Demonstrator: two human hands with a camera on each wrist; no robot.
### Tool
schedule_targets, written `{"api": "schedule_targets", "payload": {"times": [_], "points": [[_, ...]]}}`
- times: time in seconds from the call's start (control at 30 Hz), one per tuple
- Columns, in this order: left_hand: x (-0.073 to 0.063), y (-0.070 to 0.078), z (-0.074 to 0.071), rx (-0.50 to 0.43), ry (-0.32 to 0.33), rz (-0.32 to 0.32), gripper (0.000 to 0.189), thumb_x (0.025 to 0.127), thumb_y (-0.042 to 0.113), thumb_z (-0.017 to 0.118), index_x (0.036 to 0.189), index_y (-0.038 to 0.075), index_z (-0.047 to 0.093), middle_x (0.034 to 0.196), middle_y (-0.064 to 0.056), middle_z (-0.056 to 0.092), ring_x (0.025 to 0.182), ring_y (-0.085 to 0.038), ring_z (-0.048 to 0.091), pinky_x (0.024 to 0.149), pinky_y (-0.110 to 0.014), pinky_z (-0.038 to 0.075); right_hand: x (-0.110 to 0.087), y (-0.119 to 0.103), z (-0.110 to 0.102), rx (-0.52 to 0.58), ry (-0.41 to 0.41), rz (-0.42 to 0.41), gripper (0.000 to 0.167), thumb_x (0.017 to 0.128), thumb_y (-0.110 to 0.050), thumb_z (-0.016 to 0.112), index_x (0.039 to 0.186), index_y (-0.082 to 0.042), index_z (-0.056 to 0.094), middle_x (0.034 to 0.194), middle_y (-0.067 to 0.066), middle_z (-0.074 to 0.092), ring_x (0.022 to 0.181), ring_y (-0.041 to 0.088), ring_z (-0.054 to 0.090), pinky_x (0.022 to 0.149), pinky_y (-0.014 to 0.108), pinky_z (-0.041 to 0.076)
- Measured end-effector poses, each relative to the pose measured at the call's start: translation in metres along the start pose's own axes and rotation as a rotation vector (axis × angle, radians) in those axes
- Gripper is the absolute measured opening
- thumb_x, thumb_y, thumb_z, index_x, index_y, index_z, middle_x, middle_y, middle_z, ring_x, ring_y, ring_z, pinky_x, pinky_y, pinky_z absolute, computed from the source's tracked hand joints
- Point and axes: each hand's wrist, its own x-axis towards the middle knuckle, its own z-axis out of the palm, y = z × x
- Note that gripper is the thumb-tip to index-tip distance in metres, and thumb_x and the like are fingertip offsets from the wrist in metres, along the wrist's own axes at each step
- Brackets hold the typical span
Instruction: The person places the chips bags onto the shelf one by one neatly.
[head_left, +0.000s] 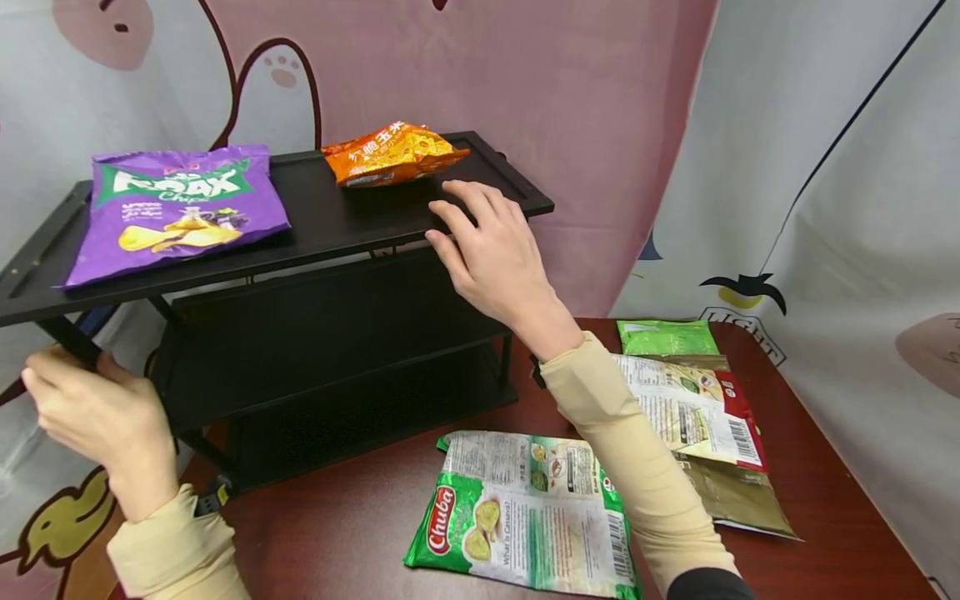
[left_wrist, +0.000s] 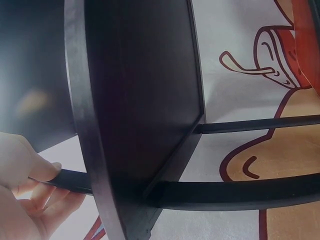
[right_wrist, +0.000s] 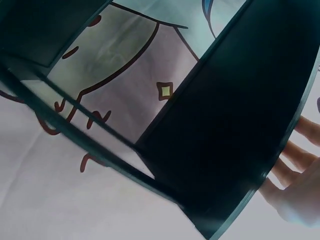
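Note:
A black three-tier rack (head_left: 322,221) stands on the table. My left hand (head_left: 105,408) grips its left front post (left_wrist: 72,181) just under the top shelf, fingers curled round it in the left wrist view. A purple bag of chips (head_left: 191,218) lies at the left of the top shelf. Further right on that shelf sits an orange snack bag (head_left: 393,154). My right hand (head_left: 491,250) is held over the shelf's front edge near the orange bag, its fingers spread and loosely bent with nothing in them. The right wrist view shows those fingers (right_wrist: 300,156) beyond the shelf edge.
A green and white Chuba chip bag (head_left: 536,517) lies on the brown table (head_left: 337,542) in front of the rack. To the right, a red and cream bag (head_left: 705,408) overlaps a gold-brown bag (head_left: 738,496), with a bright green packet (head_left: 667,337) behind. Printed curtains hang around.

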Motion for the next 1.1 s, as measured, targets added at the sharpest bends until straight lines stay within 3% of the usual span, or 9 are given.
{"api": "schedule_targets", "payload": {"times": [0.33,0.53,1.0,1.1], "points": [[0.0,0.0,0.001,0.018,-0.007,-0.005,0.038,0.097,0.025,0.04,0.121,-0.003,0.048,0.115,-0.031,0.051,0.099,-0.059,0.048,0.088,-0.058,0.032,-0.024,0.013,-0.006,0.029,0.125,-0.083,0.03,0.097,-0.022,0.048,0.114,-0.004,0.064,0.127,0.016,0.056,0.119,0.03,0.051,0.1,0.042,0.041],[0.001,-0.002,0.002,0.03,-0.014,-0.01,0.039,0.097,0.025,0.039,0.122,-0.003,0.047,0.116,-0.031,0.051,0.1,-0.059,0.048,0.089,-0.058,0.032,-0.043,0.026,-0.005,-0.003,0.186,-0.14,0.024,0.094,-0.014,0.051,0.107,-0.002,0.067,0.118,0.017,0.06,0.11,0.032,0.055,0.091,0.043,0.046],[0.001,0.0,0.001,0.028,-0.004,-0.017,0.038,0.098,0.026,0.038,0.121,-0.003,0.048,0.116,-0.03,0.052,0.1,-0.058,0.049,0.089,-0.057,0.033,-0.105,0.074,0.014,-0.042,0.128,-0.021,0.019,0.089,-0.011,0.054,0.102,-0.003,0.066,0.112,0.017,0.061,0.102,0.034,0.056,0.076,0.046,0.045],[0.0,0.001,0.001,0.024,0.002,-0.016,0.038,0.097,0.026,0.038,0.121,-0.003,0.049,0.115,-0.03,0.052,0.099,-0.058,0.048,0.088,-0.057,0.033,-0.127,0.087,0.018,-0.052,0.059,0.036,0.02,0.09,-0.012,0.054,0.104,-0.003,0.065,0.113,0.015,0.061,0.1,0.034,0.056,0.074,0.045,0.043]]}}
